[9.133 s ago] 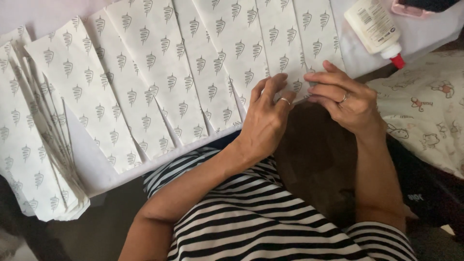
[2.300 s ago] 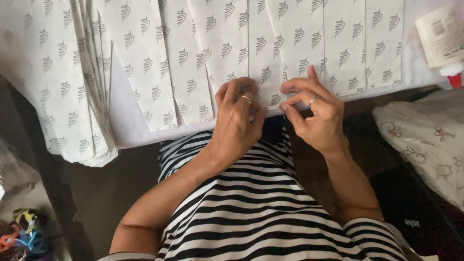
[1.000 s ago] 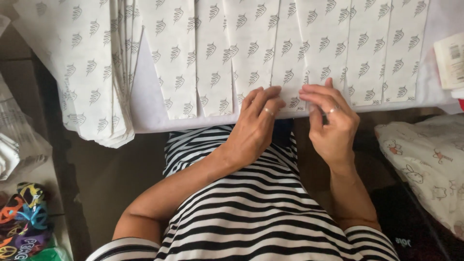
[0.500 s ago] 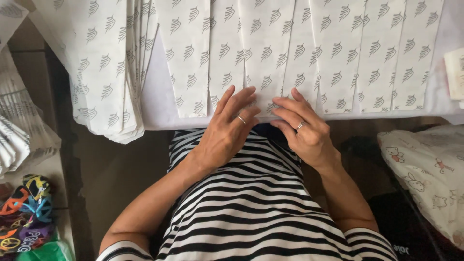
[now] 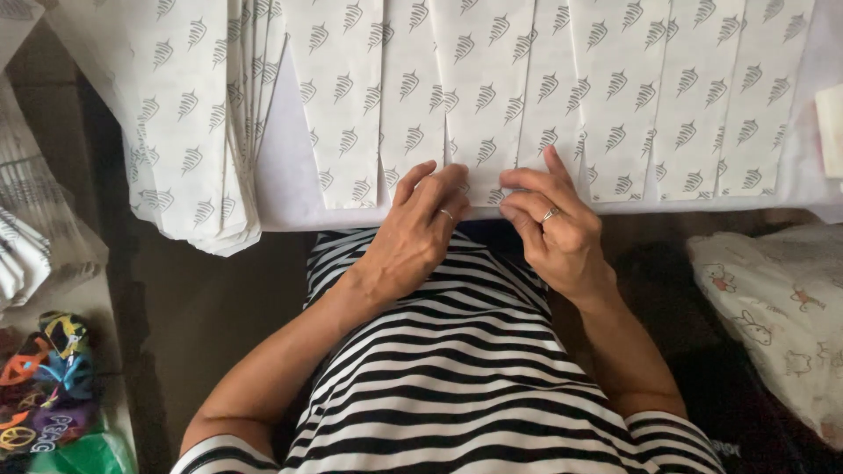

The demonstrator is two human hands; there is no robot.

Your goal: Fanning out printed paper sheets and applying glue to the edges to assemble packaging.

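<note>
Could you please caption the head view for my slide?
Both hands, left hand and right hand, press a patterned paper bag at the table edge.
</note>
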